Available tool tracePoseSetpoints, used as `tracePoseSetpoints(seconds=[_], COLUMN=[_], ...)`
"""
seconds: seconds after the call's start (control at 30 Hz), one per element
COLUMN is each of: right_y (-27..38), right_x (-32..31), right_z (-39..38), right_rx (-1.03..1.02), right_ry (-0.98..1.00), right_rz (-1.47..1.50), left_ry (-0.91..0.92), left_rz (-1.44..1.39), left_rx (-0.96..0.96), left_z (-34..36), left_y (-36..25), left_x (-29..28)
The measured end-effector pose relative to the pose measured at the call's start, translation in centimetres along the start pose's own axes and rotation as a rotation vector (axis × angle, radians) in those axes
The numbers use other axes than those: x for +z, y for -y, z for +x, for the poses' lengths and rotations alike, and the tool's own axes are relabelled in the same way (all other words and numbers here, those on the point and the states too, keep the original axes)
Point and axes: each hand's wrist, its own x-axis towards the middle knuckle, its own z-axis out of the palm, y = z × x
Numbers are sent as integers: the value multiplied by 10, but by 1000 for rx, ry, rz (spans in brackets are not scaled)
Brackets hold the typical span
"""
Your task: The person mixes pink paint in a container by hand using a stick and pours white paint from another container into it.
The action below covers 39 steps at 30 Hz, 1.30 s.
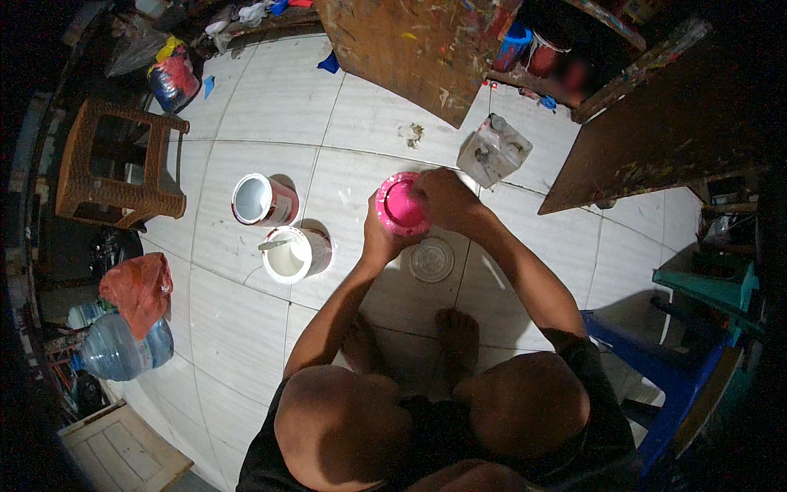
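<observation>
Left hand [379, 236] grasping pink tub [397, 178] from left side; right hand [448, 199] at tub's right rim, grip unclear.

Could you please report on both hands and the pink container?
Left hand around pink container; right hand at its rim, grip unclear. Container's rim speckled. Round disc on floor nearby, apparently not blocking.

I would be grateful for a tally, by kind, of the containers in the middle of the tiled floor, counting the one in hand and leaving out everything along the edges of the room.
Pink-topped round container, in the left hand: 1
Open cans: 2
Translucent squarish container: 1
Total: 4
</observation>
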Motion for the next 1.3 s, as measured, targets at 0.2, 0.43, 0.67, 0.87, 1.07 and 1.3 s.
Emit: tracePoseSetpoints(seconds=[0.2, 0.43, 0.67, 0.87, 1.07, 1.3], right_y=[10, 3, 17, 10, 19, 8], right_x=[-8, -10, -15, -9, -10, -7], right_z=[3, -1, -1, 2, -1, -1], right_rx=[17, -4, 20, -32, -20, -21], right_ry=[40, 132, 112, 168, 55, 30], right_rz=[-23, 22, 111, 85, 202, 79], left_ry=[-5, 1, 42, 33, 45, 41], left_rz=[80, 55, 66, -7, 81, 33], left_rx=[74, 51, 34, 3, 35, 43], left_z=[1, 3, 6, 6, 3, 5], left_y=[-6, -12, 1, 9, 1, -6], left_x=[-4, -2, -3, 2, -2, -1])
